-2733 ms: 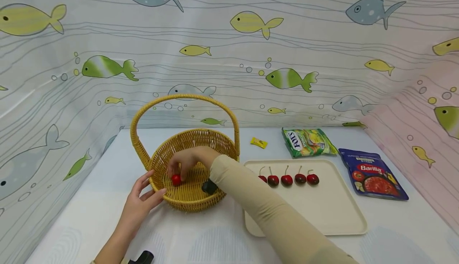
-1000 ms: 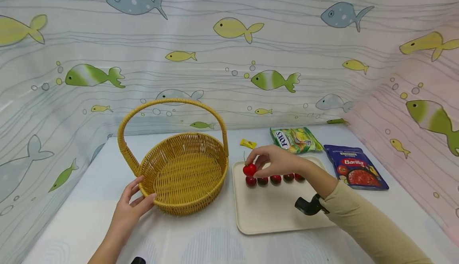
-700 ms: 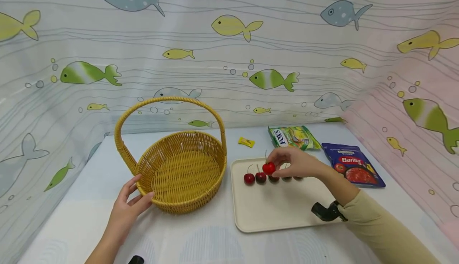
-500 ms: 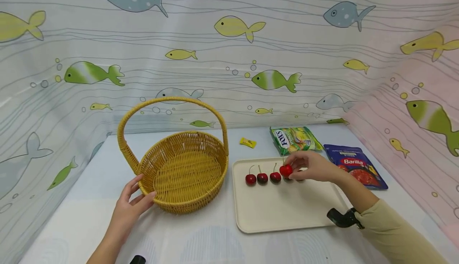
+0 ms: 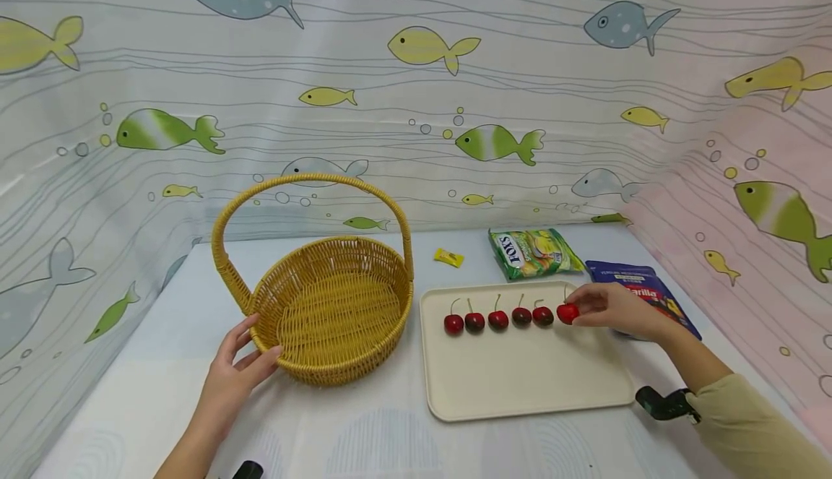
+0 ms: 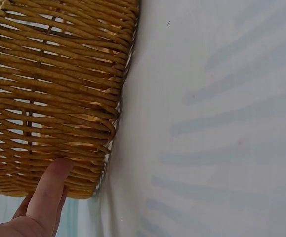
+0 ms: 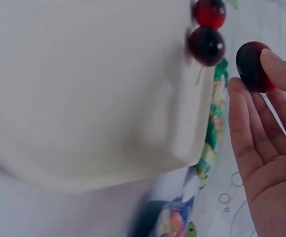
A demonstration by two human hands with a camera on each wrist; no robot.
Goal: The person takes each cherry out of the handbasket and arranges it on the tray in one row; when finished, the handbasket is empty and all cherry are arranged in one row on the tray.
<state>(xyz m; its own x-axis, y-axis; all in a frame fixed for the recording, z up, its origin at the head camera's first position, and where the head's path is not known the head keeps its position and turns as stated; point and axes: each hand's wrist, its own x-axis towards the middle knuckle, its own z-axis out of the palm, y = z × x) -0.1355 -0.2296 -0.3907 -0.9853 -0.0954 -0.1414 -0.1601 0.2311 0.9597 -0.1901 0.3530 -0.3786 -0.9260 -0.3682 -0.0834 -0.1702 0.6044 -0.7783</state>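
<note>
My right hand (image 5: pixel 614 308) pinches a dark red cherry (image 5: pixel 568 313) by its side, thumb against fingers, low over the right end of a cream tray (image 5: pixel 520 385). Several cherries (image 5: pixel 497 321) with stems up stand in a row along the tray's back part, just left of the held one. In the right wrist view the held cherry (image 7: pixel 251 66) looks nearly black. My left hand (image 5: pixel 232 378) touches the left side of a round wicker basket (image 5: pixel 338 320), fingers spread near its rim. In the left wrist view a straight digit (image 6: pixel 51 182) rests on the woven wall.
Behind the tray lie a green Fox's candy bag (image 5: pixel 534 252) and a small yellow wrapped candy (image 5: pixel 448 257). A blue Barilla pouch (image 5: pixel 656 291), partly hidden by my right hand, lies to the right. The basket's tall handle (image 5: pixel 312 178) arches above it. A fish-print curtain (image 5: pixel 416 118) backs the table.
My right hand took the cherry out of the basket and carried it right, past the row, to the tray's right end. My left hand stays at the basket; the head view shifted slightly.
</note>
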